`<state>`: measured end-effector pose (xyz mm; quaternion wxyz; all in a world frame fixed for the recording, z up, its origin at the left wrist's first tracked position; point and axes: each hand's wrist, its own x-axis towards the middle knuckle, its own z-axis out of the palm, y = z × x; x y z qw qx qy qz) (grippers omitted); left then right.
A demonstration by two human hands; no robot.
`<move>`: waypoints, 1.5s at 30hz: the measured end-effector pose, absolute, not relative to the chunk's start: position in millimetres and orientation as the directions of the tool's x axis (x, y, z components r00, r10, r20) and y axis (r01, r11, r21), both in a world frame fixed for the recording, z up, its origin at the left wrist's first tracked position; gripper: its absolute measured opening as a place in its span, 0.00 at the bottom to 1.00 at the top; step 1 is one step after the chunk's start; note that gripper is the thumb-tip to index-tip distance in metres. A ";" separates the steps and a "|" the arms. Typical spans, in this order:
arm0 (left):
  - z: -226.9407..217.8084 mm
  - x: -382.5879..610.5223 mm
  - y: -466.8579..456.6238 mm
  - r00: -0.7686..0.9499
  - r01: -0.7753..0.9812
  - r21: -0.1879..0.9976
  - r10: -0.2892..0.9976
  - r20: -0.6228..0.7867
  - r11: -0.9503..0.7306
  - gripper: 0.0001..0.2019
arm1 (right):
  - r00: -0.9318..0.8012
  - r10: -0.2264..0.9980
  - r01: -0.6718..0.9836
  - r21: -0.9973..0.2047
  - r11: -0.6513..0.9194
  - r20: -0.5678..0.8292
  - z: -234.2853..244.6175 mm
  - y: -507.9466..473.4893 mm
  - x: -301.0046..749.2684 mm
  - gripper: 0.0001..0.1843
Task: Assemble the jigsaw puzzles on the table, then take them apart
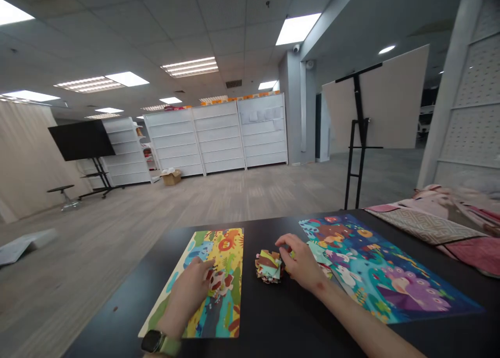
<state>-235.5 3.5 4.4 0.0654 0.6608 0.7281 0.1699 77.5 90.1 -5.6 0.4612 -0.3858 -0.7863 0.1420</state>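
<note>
My left hand (189,288), with a watch (152,341) on its wrist, is over a colourful animal picture sheet (203,324). Its fingertips are near the spotted cow in the print; blur and the back of the hand hide whether they hold anything. To the right of that sheet lies a heaped stack of small jigsaw puzzle pieces (269,267). Just right of the stack, my right hand (300,264) has its fingers curved and its thumb apart from them, with no piece clearly visible between. Some pale pieces (325,269) lie partly hidden behind this hand.
A blue night-scene animal picture (390,275) lies on the right of the black table (273,321). Pink patterned fabric (437,228) is heaped at the table's right edge. Beyond stand a board on a black stand (357,139), white shelves (219,139), a screen (82,139) and a cardboard box (172,178).
</note>
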 end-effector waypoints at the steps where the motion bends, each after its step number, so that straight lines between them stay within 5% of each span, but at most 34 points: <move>1: 4.3 -232.5 4.4 -0.136 0.947 0.309 0.979 0.151 0.083 0.21 | -0.275 0.739 0.478 -0.580 0.660 0.615 -5.3 90.0 77.8 0.09; 9: 5.7 -232.6 16.1 -0.220 0.944 0.303 0.933 0.284 0.130 0.02 | -0.278 0.740 0.484 -0.576 0.658 0.612 -3.4 89.6 79.2 0.09; 22: -3.0 -252.1 9.7 -0.074 0.830 0.557 0.981 0.178 -0.038 0.19 | -0.392 0.706 0.447 -0.548 0.707 0.590 2.5 76.9 73.5 0.10; 29: -0.2 -253.4 4.7 -0.049 0.823 0.565 0.984 0.174 -0.059 0.11 | -0.396 0.706 0.448 -0.548 0.706 0.587 2.6 78.6 75.8 0.10; 40: -2.3 -226.5 2.9 0.062 0.818 0.567 0.994 0.087 -0.100 0.29 | -0.241 0.774 0.528 -0.589 0.611 0.586 3.5 102.6 102.0 0.15; 45: -5.3 -218.3 -0.3 0.090 0.832 0.547 0.995 0.037 -0.096 0.32 | -0.234 0.861 0.647 -0.589 0.485 0.452 8.1 124.4 165.3 0.21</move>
